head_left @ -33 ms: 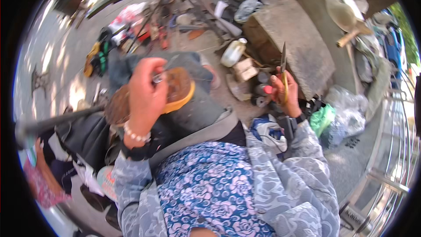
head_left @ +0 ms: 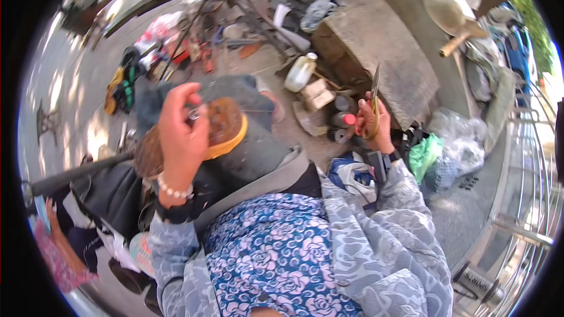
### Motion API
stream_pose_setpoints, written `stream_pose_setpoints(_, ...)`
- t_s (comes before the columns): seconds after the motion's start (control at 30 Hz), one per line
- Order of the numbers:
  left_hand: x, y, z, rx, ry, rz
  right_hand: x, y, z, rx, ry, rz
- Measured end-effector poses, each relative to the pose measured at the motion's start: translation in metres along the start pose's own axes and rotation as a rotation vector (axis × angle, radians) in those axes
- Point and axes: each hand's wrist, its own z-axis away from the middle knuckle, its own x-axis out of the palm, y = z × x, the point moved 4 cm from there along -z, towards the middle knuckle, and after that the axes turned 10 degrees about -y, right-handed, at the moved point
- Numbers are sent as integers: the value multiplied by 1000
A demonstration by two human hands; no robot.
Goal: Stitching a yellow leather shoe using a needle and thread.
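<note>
A shoe (head_left: 225,122) with a worn brown sole and a yellow edge lies sole-up across my lap, on a dark cloth (head_left: 247,155). My left hand (head_left: 181,132) is over the shoe, fingers curled in toward the thumb. Whatever those fingers may pinch is too small to see. At the right, my right hand (head_left: 379,123) is raised and wrapped round the yellow handles of a pair of scissors (head_left: 376,77). Their pointed blades stick upward, close together. Past this hand stands a dark bottle with a red cap (head_left: 348,119).
A large worn box (head_left: 385,47) stands beyond my right hand. Near it are a pale bottle (head_left: 301,73) and a light block (head_left: 317,95). Plastic bags (head_left: 452,147) lie at the right, before a metal rack (head_left: 529,188). Tools and scraps (head_left: 205,47) cover the ground ahead. Another person's arm (head_left: 64,235) shows at the left.
The whole view has shifted slightly, so most things sit further left. The scissors have turned a little in my right hand, showing more of the handles. My left hand stays over the shoe.
</note>
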Motion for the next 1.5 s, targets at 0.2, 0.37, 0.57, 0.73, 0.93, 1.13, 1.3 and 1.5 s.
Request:
stream_pose_setpoints(0.2, 1, -6, 10, 14, -187, -21, -122, 41, -23, 59, 333, 114)
stream_pose_setpoints(0.37, 7, 5, 8, 99, -217, -77, -197, 32, -71, 46, 562, 778)
stream_pose_setpoints(0.57, 8, 4, 4, 75, -207, -59, -207, 4, -99, 92, 543, 1028)
stream_pose_setpoints(0.73, 9, 15, -1, 93, -190, -65, -233, 31, -117, 216, 231, 1384)
stream_pose_setpoints(0.93, 4, 16, 0, 119, -206, -46, -214, 49, -100, 57, 384, 1464)
stream_pose_setpoints(1.13, -17, 14, 19, 138, -185, -8, -188, 27, -69, 186, 424, 1411)
stream_pose_setpoints(1.3, -23, 8, 35, 122, -131, -517, -142, 17, -73, -369, 424, 1354)
stream_pose_setpoints(1.5, -15, 0, 34, 198, -113, -589, 73, -34, -63, -534, -336, 944)
